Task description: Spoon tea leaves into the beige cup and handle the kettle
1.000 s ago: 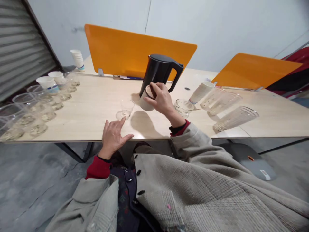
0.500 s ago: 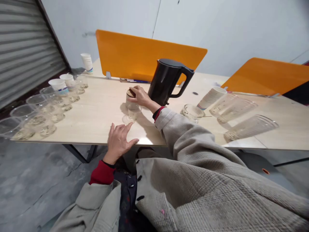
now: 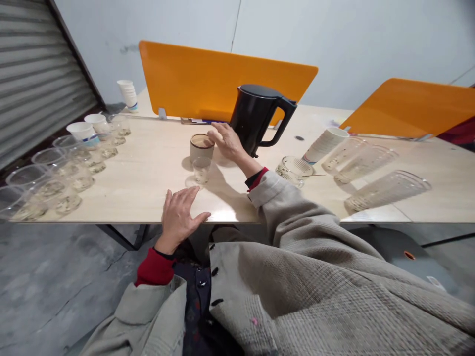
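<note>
Head view: the person sits at a pale wooden table (image 3: 148, 168) with both hands out over it. The right hand (image 3: 228, 141) hovers open, fingers spread and holding nothing, just beside a beige paper cup (image 3: 201, 147) that stands upright with something brown inside. Right behind that hand stands a black kettle (image 3: 258, 118). A small clear cup (image 3: 202, 170) stands just in front of the beige one. The left hand (image 3: 181, 215) lies flat and open on the near edge of the table, fingers apart, near the clear cup but not touching it. Rows of clear cups (image 3: 48, 180) fill the left end; stacks of cups (image 3: 356, 158) lie on their sides at the right.
</note>
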{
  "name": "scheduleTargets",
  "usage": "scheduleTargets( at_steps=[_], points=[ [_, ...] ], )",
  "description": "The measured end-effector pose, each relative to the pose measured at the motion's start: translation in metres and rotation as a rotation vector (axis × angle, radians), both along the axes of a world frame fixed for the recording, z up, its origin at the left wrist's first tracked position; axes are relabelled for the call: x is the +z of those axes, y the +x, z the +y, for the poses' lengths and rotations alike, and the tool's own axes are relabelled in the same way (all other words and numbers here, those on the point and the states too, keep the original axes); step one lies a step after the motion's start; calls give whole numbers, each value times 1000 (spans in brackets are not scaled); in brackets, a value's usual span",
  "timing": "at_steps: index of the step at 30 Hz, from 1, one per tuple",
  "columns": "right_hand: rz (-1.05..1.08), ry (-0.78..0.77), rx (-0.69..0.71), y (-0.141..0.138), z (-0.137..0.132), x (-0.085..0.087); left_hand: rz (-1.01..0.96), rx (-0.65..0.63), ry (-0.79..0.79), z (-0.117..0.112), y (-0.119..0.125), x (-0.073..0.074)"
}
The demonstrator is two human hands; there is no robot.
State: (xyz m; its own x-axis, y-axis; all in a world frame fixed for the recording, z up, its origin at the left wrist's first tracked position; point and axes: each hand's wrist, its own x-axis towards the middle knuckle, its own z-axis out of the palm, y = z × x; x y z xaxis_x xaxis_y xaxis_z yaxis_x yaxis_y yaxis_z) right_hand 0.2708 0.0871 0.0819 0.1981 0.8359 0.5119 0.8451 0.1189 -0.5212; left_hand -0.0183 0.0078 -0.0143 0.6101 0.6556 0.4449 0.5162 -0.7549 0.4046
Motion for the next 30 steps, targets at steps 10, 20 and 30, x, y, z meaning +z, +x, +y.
scheduleTargets(
  at_steps=[10,20,30],
  points=[
    [631,-228,156,-47,-92,-37,-142,33,-260,49,24,0],
    [518,-246,162,-53,-89,-49,-109,-38,-248,42,21,3],
    [454,-273,127,-63,-106,-41,-110,-15,-221,25,14,4]
  ],
)
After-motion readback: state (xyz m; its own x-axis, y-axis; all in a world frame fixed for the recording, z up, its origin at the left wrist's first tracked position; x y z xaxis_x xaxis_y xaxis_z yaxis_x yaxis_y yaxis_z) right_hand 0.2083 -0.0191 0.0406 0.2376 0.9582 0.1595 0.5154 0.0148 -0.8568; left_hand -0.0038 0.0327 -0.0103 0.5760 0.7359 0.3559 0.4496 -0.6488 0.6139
